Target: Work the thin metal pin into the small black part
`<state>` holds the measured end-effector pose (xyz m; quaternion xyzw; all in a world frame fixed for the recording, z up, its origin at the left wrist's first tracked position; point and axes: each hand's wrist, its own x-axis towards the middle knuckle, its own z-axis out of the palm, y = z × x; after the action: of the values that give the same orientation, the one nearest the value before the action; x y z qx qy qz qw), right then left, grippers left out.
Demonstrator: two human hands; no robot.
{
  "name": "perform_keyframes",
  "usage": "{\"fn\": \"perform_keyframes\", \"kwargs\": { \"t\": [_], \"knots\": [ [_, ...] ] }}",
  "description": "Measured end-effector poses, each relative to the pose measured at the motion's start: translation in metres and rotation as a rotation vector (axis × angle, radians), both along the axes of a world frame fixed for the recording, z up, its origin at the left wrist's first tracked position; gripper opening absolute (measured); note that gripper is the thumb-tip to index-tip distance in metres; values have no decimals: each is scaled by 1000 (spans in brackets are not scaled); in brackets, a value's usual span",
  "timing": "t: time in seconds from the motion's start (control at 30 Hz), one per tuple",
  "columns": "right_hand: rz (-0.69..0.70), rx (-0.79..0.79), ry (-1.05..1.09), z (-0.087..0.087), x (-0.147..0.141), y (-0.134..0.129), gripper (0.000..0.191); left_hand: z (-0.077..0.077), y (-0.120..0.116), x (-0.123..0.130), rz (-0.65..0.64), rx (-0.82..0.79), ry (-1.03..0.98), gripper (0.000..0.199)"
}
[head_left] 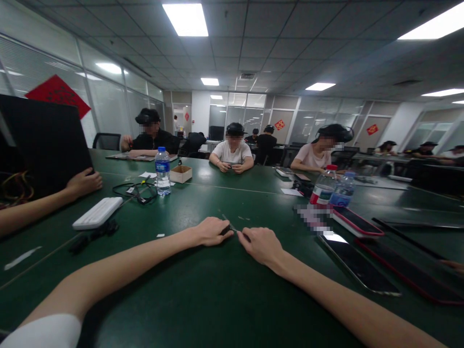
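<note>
Big open office, ceiling panels glowing, and everything happens on one long dark green table (217, 299). Both of the person's hands are out in the middle of it, resting on the surface and almost meeting. The left hand (210, 231) is curled closed around a small, thin dark tool (229, 228), its tip poking out toward the other hand; what exactly it is, too small to tell. The right hand (263, 244) lies just beside that tip, fingers bent down over the same spot, and whether it actually grips anything cannot be made out.

Left of the tool lies a flat white rectangular keyboard (97, 213), and beyond that a tangle of black cable (136, 191) next to a clear plastic water bottle with a blue label (163, 172). A small open cardboard box (181, 173) sits just beside that bottle. Right of the tool, a black phone in a red case (357, 221) and a bare black phone (357, 265) lie flat. Far left of the tool, another person's hand (84, 183) holds the edge of a black panel (43, 145). Three seated people face in from the table's far side.
</note>
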<state>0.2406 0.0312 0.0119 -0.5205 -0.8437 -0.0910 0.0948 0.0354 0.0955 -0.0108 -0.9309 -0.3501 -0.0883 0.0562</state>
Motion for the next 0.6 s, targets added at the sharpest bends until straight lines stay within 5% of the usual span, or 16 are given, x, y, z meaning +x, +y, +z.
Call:
{"fn": "perform_keyframes", "kwargs": {
  "t": [0.37,0.6],
  "knots": [
    [116,92,4,-3,8,4,47,1,-2,-3,-39,-38,-51,42],
    [524,111,-108,-1,-7,-18,45,0,1,1,64,-81,-58,45]
  ]
}}
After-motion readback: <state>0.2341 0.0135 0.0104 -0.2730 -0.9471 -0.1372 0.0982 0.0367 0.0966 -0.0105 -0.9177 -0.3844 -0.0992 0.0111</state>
